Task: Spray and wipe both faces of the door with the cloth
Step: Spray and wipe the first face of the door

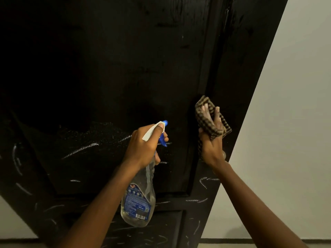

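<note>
A black panelled door fills most of the view, with white chalky scribbles across its lower part. My left hand grips the neck of a clear spray bottle with a blue label and a white and blue nozzle aimed at the door, a finger on the blue trigger. A patch of fine droplets lies on the panel left of the nozzle. My right hand holds a brown striped cloth bunched up and pressed against the door's right stile.
A pale wall stands to the right of the door's edge and shows again at the lower left. A dark skirting strip runs along the floor at the bottom.
</note>
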